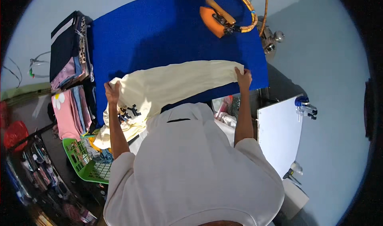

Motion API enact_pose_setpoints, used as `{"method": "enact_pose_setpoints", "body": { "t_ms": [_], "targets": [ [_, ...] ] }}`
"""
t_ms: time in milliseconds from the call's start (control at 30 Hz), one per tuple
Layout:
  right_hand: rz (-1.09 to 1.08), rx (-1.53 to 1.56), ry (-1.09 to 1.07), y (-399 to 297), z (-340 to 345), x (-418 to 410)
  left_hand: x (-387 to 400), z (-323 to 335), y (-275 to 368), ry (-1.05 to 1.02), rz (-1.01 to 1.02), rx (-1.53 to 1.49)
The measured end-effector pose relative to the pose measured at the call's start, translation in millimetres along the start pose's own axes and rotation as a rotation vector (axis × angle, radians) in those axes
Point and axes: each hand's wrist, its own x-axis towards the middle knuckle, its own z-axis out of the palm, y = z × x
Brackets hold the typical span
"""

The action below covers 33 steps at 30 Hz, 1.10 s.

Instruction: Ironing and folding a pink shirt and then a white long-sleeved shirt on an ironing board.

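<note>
A cream printed garment (176, 79) lies stretched across the near part of a blue cloth-covered ironing table (119, 43), its printed lower part hanging over the near edge at the left. My left hand (112, 92) grips its upper left corner. At the far right end of its long narrow part, my right hand (244, 77) pinches the cloth between thumb and fingers. Beyond the garment, near the table's back right, rests an orange iron (211, 21) with a wooden handle and a yellowish wrapped cord.
Stacks of folded clothes (64, 46) stand along the table's left side, with pink folded clothes (66, 115) nearer. Below them is a green plastic basket (86, 176) holding clothes. A white board (279, 133) and spray bottle (305, 107) are at the right.
</note>
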Motion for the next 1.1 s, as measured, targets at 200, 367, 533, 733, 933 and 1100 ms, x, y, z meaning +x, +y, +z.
{"method": "enact_pose_setpoints", "body": {
  "t_ms": [200,367,533,733,933,1100],
  "targets": [
    [-0.105,0.359,0.134,-15,0,19,38,-16,36,-0.09,-0.025,0.086],
    [-0.177,0.344,0.123,-12,31,41,49,-8,21,-0.071,0.064,0.223],
    [-0.402,0.003,0.37,-31,4,36,29,2,64,0.094,0.264,0.695],
    [-0.046,0.248,0.18,-36,9,34,3,18,74,-0.303,0.364,0.36],
    [-0.328,0.016,0.259,-26,17,45,6,9,62,-0.341,0.437,0.425],
    [-0.103,0.55,0.046,-38,10,47,11,-9,103,-0.574,0.098,0.262]
  ]
}}
